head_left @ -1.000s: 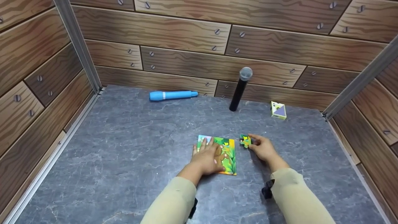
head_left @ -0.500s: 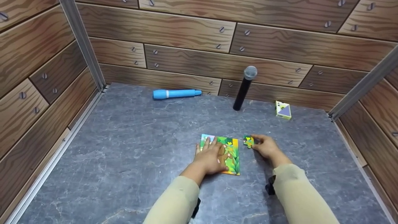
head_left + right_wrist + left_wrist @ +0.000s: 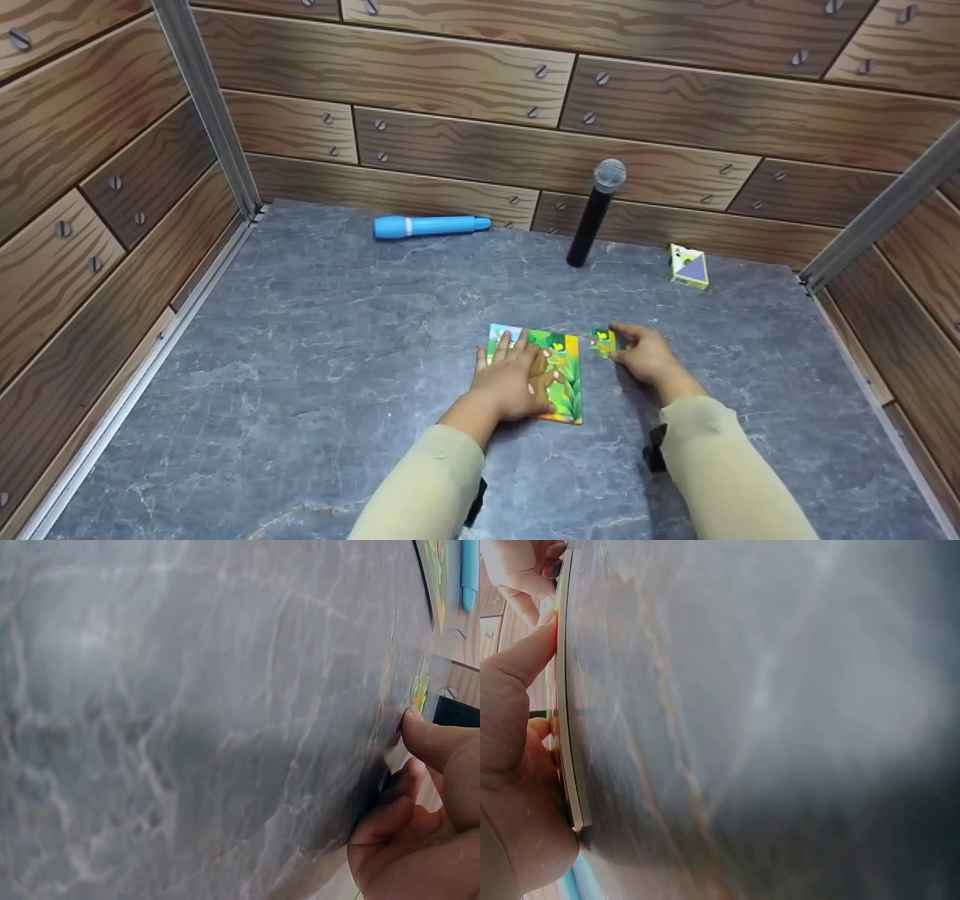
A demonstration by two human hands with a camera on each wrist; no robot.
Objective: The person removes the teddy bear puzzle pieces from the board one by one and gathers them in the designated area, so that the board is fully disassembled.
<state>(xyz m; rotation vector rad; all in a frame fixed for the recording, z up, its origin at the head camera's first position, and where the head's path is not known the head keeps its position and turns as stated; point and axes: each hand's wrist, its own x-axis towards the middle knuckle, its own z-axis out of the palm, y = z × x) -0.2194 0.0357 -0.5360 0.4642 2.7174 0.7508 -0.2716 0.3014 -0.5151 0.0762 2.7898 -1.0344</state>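
A jigsaw puzzle point(image 3: 572, 382) with a bright green picture of a brown animal lies on the grey tabletop. My left hand point(image 3: 504, 386) rests on it, fingers spread, covering much of its left side. Just right of the puzzle's upper right corner, a small green and yellow puzzle piece point(image 3: 602, 343) is pinched between the thumb and index finger of my right hand point(image 3: 646, 361). A narrow gap separates the piece from the puzzle. The left wrist view shows the puzzle edge-on, its layered edge point(image 3: 571, 727) beside my left thumb. Low by the tabletop, my right thumb point(image 3: 439, 742) meets the piece.
A blue marker-shaped microphone point(image 3: 431, 226) lies along the back wall. Right of it a black microphone point(image 3: 589, 221) with a silver mesh head stands upright. Farther right is a small card box point(image 3: 688, 267). Wood-patterned walls point(image 3: 450, 142) enclose the table at the back and sides.
The head view has shifted slightly, moving everything a little right in the picture. The piece has turned slightly in my right fingers; my left hand stays on the puzzle.
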